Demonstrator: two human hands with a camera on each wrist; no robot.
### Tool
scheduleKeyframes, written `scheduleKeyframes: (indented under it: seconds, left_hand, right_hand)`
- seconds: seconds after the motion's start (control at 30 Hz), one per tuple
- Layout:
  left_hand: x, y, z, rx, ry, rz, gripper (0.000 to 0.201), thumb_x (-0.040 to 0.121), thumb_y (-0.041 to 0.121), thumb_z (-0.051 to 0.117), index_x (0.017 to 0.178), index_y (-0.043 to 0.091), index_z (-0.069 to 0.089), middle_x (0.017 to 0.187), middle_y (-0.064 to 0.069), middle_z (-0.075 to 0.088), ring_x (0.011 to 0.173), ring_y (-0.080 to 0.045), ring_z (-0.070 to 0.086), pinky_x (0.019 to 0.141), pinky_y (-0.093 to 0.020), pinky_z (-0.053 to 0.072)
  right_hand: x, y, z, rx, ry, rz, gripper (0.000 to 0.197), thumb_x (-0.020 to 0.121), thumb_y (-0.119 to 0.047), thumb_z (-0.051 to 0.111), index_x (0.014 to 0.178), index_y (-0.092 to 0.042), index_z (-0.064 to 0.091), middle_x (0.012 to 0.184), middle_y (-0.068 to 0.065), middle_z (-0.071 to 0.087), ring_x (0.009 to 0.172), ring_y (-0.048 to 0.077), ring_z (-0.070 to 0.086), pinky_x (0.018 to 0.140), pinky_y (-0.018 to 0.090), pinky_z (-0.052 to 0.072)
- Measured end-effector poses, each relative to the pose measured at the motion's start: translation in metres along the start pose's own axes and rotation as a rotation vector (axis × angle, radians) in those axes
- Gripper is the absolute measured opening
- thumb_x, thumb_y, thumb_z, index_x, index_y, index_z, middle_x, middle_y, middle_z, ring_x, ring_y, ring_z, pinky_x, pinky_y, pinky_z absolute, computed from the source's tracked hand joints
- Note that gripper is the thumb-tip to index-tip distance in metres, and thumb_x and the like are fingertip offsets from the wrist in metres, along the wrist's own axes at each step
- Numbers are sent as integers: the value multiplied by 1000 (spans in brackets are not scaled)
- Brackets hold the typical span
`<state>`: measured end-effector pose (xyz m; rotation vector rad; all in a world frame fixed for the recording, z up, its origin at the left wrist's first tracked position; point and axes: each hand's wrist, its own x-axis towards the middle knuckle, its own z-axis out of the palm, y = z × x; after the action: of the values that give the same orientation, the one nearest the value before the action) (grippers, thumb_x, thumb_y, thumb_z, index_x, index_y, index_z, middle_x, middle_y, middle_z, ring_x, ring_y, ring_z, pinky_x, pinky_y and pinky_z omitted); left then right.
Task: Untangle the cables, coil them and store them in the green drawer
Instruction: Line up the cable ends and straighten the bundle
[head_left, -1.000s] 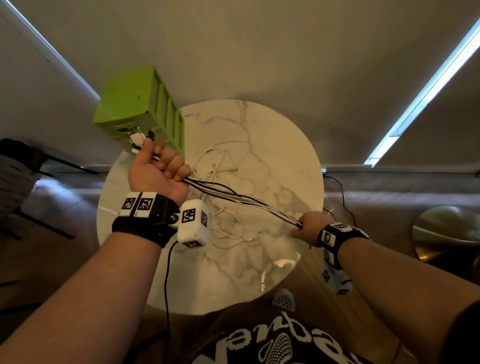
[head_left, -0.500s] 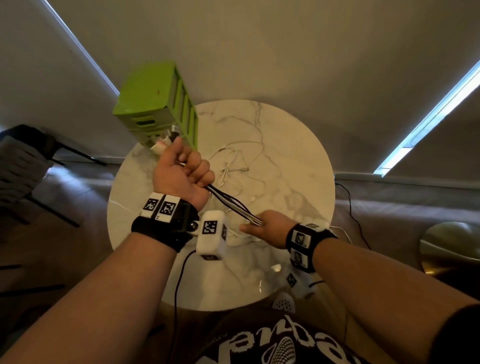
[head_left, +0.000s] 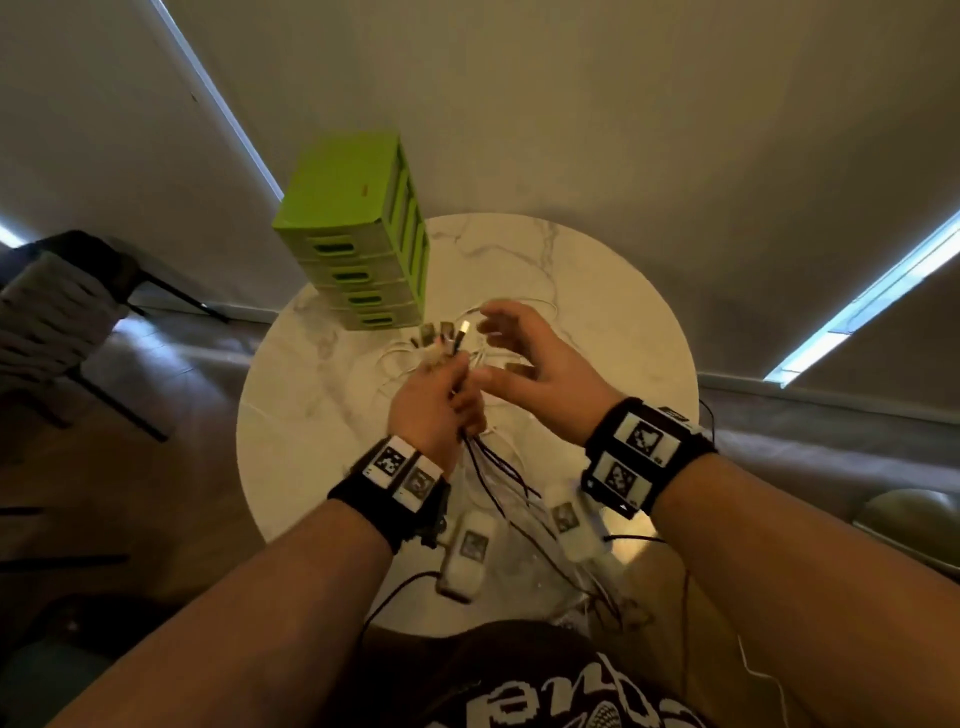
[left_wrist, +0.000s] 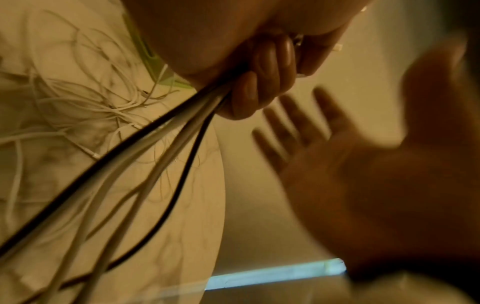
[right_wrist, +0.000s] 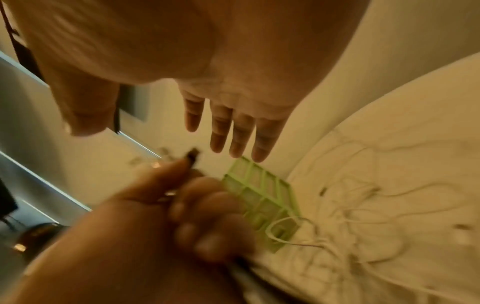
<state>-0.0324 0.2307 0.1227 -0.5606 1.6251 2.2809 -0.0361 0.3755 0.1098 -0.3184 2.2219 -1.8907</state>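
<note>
My left hand (head_left: 441, 395) grips a bundle of black and white cables (head_left: 498, 467) above the round marble table (head_left: 322, 415). Their plug ends (head_left: 447, 335) stick up out of the fist, and the loose lengths hang toward my lap. The left wrist view shows the curled fingers (left_wrist: 262, 82) wrapped round the cables (left_wrist: 161, 139). My right hand (head_left: 524, 353) hovers just right of the fist, fingers spread, holding nothing; its straight fingers (right_wrist: 233, 131) show in the right wrist view. The green drawer unit (head_left: 358, 260) stands at the table's far left, drawers closed.
A tangle of thin white cables (head_left: 519, 317) lies on the table beyond my hands, also seen as white cables (right_wrist: 363, 226). A dark chair (head_left: 57, 312) stands to the left of the table. A black cord (head_left: 670, 540) trails off the table's near right edge.
My right hand let go of the cable bundle and rose, open, beside the left fist. The left hand swung in to the middle of the table, and the freed cables now hang down.
</note>
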Motion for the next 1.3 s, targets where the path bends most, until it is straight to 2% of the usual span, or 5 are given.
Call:
scheduleKeyframes:
  seconds: [0.33, 0.67, 1.0, 1.13, 1.3]
  left_hand:
    - [-7, 9, 20, 541, 85, -22, 40, 107, 12, 41, 145, 1, 47, 155, -17, 44, 138, -29, 44, 97, -21, 34]
    - [23, 0, 12, 736, 78, -91, 30, 104, 5, 44, 102, -2, 73, 115, -17, 71, 109, -28, 62, 72, -15, 29]
    - [48, 0, 0, -216, 50, -101, 31, 106, 29, 50, 81, 12, 54, 82, -11, 64, 75, -23, 64, 69, -38, 56]
    - [50, 12, -11, -272, -7, -109, 44, 109, 39, 39, 71, 17, 48, 111, -15, 74, 102, -32, 69, 98, -50, 52]
    - [35, 6, -24, -233, -23, -249, 44, 107, 39, 42, 68, 19, 42, 53, 2, 36, 48, -18, 40, 61, -34, 46]
  right_hand:
    - [32, -16, 16, -460, -23, -246, 47, 100, -23, 61, 147, -28, 53, 136, -6, 61, 123, 7, 54, 106, 22, 41]
    - [46, -16, 13, -702, -84, -159, 28, 104, -43, 47, 95, -20, 59, 93, -7, 57, 85, 13, 53, 79, 34, 46]
    - [2, 55, 8, 261, 31, 313, 86, 67, -46, 86, 137, -35, 37, 123, 12, 67, 106, 23, 71, 94, 40, 57]
    - [-30, 91, 16, -166, -423, 554, 21, 82, -40, 78, 99, -28, 72, 80, 10, 70, 70, 21, 64, 75, 40, 56]
    - [-13, 108, -17, -695, -267, 558, 20, 97, -39, 59, 84, -29, 70, 81, -2, 66, 82, 21, 63, 74, 31, 48]
